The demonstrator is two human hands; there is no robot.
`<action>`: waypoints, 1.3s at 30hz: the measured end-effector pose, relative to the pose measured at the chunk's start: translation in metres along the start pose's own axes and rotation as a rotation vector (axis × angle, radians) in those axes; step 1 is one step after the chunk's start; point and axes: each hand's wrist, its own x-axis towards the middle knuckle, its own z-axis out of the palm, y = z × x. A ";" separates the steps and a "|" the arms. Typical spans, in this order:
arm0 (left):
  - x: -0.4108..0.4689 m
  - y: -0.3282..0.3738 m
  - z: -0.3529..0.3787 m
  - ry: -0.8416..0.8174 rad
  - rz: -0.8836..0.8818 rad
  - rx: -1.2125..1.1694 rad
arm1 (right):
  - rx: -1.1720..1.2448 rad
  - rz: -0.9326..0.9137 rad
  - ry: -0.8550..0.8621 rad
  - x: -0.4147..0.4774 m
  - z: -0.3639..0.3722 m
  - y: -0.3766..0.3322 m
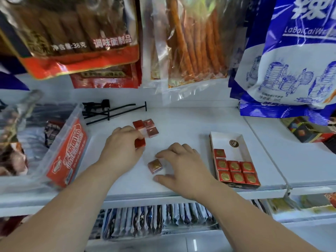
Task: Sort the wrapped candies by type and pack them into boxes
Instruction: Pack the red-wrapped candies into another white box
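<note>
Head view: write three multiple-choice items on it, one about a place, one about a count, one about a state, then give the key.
1. Where is the candy box?
A. On the white shelf, right of the right hand.
B. On the floor.
C. In the person's lap.

2. How many wrapped candies lie in it?
A. Three.
B. Seven.
C. Twelve.

3. What is the left hand doing?
A. Lying flat and empty.
B. Gripping a red candy.
C. Pointing upward.

Key:
1 A, the box rests on the shelf just past the right hand.
2 B, one candy alone plus two rows of three.
3 B, its fingers curl round the red candy.
</note>
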 end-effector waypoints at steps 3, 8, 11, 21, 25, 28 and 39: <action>-0.004 0.003 -0.004 -0.018 -0.007 -0.090 | 0.001 -0.033 0.011 0.000 0.002 -0.002; -0.012 0.012 -0.011 -0.069 -0.085 -0.218 | 0.043 0.013 0.074 0.003 0.001 -0.004; -0.015 0.018 -0.014 -0.103 -0.183 -0.417 | 0.155 0.047 0.163 0.006 0.000 -0.005; -0.013 0.052 -0.015 -0.270 -0.363 -1.144 | 0.305 0.023 0.419 0.008 -0.017 0.004; 0.005 0.032 -0.004 -0.021 -0.183 -0.546 | 0.281 0.066 0.390 0.008 -0.023 0.017; 0.019 0.009 0.000 -0.006 -0.137 -0.049 | 0.284 0.088 0.358 0.005 -0.026 0.026; 0.022 0.000 0.014 0.089 -0.091 -0.031 | 0.242 0.064 0.295 -0.005 -0.039 0.036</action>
